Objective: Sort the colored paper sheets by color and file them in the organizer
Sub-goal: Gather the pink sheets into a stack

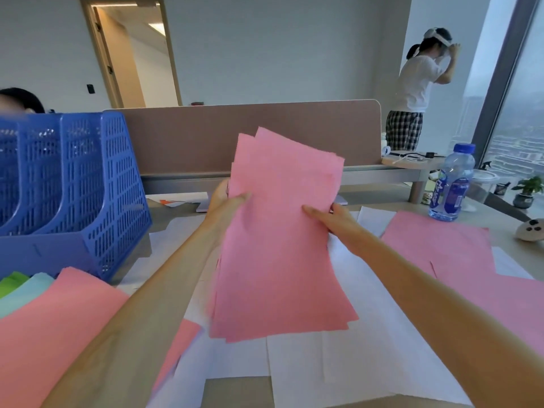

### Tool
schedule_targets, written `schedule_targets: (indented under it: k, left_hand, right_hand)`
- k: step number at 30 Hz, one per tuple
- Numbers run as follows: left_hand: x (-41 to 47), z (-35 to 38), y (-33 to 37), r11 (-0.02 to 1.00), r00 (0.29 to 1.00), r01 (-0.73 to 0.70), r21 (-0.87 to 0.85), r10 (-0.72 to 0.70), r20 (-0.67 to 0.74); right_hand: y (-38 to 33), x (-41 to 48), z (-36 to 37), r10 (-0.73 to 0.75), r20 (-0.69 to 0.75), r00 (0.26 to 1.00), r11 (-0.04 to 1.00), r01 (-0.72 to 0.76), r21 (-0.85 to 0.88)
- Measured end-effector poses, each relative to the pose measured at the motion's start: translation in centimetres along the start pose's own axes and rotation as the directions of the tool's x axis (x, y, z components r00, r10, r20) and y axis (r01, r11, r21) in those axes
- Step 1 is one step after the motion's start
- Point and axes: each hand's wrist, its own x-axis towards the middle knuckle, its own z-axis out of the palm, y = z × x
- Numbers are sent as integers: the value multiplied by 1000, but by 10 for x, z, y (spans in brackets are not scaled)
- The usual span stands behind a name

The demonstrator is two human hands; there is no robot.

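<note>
While pinched at both side edges by left hand [226,199] and right hand [334,217], pink sheet stack [279,254] held mid-frame above desk [238,391], long axis near vertical, short end up, blue organizer [88,187] at left

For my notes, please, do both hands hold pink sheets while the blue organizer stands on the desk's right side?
Not quite: the head view shows the blue organizer on the left; left hand and right hand do hold the pink sheets.
</note>
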Motion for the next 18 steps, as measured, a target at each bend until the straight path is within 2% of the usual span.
schedule_targets:
  k: [2, 4, 6, 8, 10, 12, 14, 15, 16, 18]
  left_hand:
    - [3, -5, 14, 1000, 998, -11, 16, 12, -63]
    - [4, -9, 18, 997, 995, 1, 76, 6, -95]
    - [3, -15, 15, 992, 991, 2, 127, 16, -134]
    - [1, -22, 10, 990, 976, -15, 139, 44, -214]
    - [1, -29, 7, 985, 950, -31, 168, 82, -302]
    - [2, -36, 8, 978, 928, -80, 193, 144, -344]
    - [4, -42, 13, 971, 908, -138, 196, 203, -365]
    - [6, -44, 17, 968, 900, -160, 192, 223, -375]
    - [7, -46, 21, 967, 894, -179, 180, 237, -381]
    - [12, -51, 29, 972, 890, -197, 127, 232, -393]
  right_hand:
    - [-12, -1, 3, -91, 25, 996, 995, 92, -35]
    - [-16, 0, 4, -166, -38, 985, 982, 161, -100]
    - [-14, 3, 5, -191, -81, 978, 968, 174, -180]
    - [-6, 5, 8, -178, -57, 982, 951, 157, -267]
    - [11, 1, 9, -168, -15, 986, 890, 145, -431]
    - [33, -4, 8, -170, 83, 982, 778, 186, -600]
    - [51, -5, 6, -86, 135, 987, 695, 157, -702]
    - [54, -4, 6, -60, 135, 989, 686, 139, -714]
    - [50, -5, 8, -51, 114, 992, 717, 115, -687]
    - [24, -6, 16, -95, 80, 992, 872, 121, -474]
